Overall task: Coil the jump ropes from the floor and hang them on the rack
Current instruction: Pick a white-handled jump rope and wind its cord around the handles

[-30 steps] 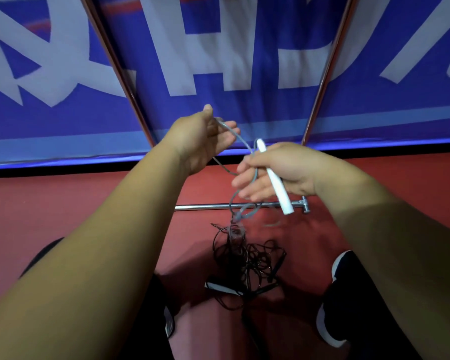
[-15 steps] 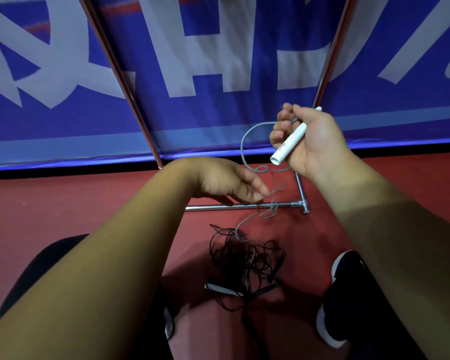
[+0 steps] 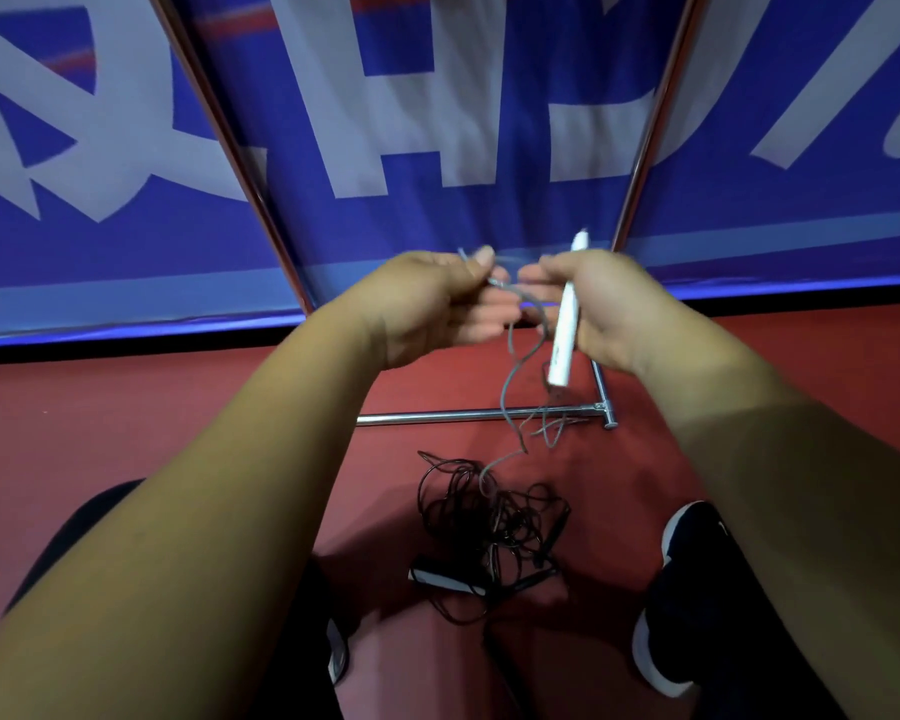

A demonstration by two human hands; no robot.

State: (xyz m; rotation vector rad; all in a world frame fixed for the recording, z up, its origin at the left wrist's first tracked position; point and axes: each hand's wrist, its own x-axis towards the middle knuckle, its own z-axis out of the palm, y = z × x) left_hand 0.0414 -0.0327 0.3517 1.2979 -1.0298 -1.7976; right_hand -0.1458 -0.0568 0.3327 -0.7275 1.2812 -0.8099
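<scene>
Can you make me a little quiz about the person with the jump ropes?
1. True or false: the right hand grips a white handle.
2. What colour is the hanging rope that the left hand pinches?
3. Where does the black rope tangle lie?
A. on the red floor
B. in a bucket
C. on a chair

Key: 1 true; 2 grey; 3 A.
</scene>
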